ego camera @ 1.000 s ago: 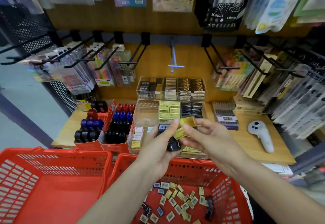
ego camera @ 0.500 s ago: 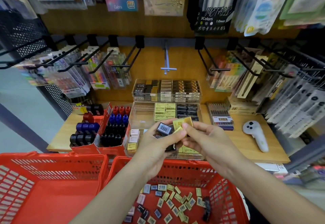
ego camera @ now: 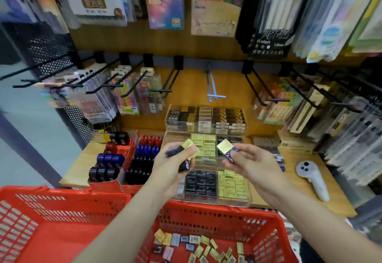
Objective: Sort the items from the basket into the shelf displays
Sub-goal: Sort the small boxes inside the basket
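A stationery aisle: a wooden shelf (ego camera: 289, 180) under rows of black hooks hung with pen packs, and on it a tiered clear display case (ego camera: 206, 136) split into compartments of black and yellow boxes.

The right hand (ego camera: 254, 163) pinches two small boxes together, a yellow box (ego camera: 224, 146) stacked on a dark box (ego camera: 232, 155), thumb underneath and fingertips curled over the top. They hang just above the case's middle tier, the yellow one's face tilted toward the camera. The left hand (ego camera: 175, 165) is clenched round a small handful: another yellow box (ego camera: 191, 147) sticks out past the thumb, with black ones (ego camera: 173, 151) behind and below it.

The relation that matters: the yellow compartment (ego camera: 203, 141) of the middle tier lies directly between the two hands and slightly behind them, so either could reach it, though the right hand's yellow box is nearer the row and looks better placed to slot in. The black compartment (ego camera: 200, 182) sits below the left hand.

In front, a red basket (ego camera: 227, 217) holds many more loose small boxes (ego camera: 198, 246); a second red basket (ego camera: 51, 221) sits to its left. Much remains to sort.
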A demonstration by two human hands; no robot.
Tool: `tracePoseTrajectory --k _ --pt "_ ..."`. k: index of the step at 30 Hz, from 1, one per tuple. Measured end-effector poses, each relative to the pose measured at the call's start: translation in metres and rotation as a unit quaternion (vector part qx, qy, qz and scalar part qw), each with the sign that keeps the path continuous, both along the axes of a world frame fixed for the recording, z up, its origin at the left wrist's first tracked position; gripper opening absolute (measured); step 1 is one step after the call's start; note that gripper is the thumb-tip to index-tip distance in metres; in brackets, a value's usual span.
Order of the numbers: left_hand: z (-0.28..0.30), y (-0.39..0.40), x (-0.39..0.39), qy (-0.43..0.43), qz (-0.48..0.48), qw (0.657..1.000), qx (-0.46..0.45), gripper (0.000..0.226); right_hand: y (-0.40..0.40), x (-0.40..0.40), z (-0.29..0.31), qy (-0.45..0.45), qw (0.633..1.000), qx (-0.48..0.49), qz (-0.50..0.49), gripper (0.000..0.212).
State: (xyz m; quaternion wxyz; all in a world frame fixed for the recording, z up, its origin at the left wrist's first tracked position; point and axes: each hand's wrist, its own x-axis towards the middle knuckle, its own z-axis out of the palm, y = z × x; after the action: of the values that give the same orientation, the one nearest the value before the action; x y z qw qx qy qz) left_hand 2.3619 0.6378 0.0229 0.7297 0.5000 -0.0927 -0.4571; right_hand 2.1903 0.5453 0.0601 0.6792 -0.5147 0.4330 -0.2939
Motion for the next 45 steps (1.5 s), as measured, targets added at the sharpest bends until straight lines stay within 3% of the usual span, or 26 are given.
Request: tracePoseTrajectory --k 6,12,16,20,22,26,30,33,39,43,45 --pt "-0.014 -0.018 0.049 -0.023 0.023 0.999 0.022 0.054 -0.064 0.067 -0.011 0.116 0.99 -0.079 0.006 0.014" --pt "-0.037 -0.031 0.075 -0.019 0.029 0.999 0.033 0.038 -0.116 0.157 -0.022 0.266 0.914 -0.306 0.02 0.016" --pt "-0.038 -0.037 0.076 -0.001 0.024 1.0 0.013 0.033 -0.135 0.199 -0.035 0.32 0.891 -0.323 0.016 0.027" --pt "-0.034 -0.04 0.075 0.013 0.01 1.0 -0.003 0.044 -0.143 0.213 -0.048 0.359 0.873 -0.329 0.03 0.027" --pt "-0.033 -0.041 0.074 0.014 0.006 1.0 -0.008 0.044 -0.143 0.216 -0.052 0.403 0.847 -0.344 0.049 0.029" --pt "-0.032 -0.04 0.074 0.015 0.002 1.0 -0.011 0.048 -0.141 0.216 -0.057 0.494 0.746 -0.443 0.05 0.033" --pt "-0.034 -0.037 0.075 0.026 0.015 1.0 -0.001 0.051 -0.139 0.206 -0.062 0.465 0.713 -0.52 0.077 0.024" --pt "-0.036 -0.038 0.076 0.039 0.031 0.999 0.002 0.053 -0.132 0.201 -0.065 0.42 0.702 -0.557 0.143 0.031" --pt "-0.036 -0.037 0.075 0.045 0.032 0.998 0.0 0.05 -0.134 0.188 -0.063 0.472 0.618 -0.595 0.201 0.04" --pt "-0.037 -0.037 0.075 0.05 0.032 0.998 -0.001 0.05 -0.139 0.191 -0.057 0.455 0.644 -0.578 0.207 0.045" --pt "-0.037 -0.037 0.076 0.052 0.03 0.998 -0.001 0.05 -0.142 0.197 -0.052 0.441 0.661 -0.558 0.24 0.073"
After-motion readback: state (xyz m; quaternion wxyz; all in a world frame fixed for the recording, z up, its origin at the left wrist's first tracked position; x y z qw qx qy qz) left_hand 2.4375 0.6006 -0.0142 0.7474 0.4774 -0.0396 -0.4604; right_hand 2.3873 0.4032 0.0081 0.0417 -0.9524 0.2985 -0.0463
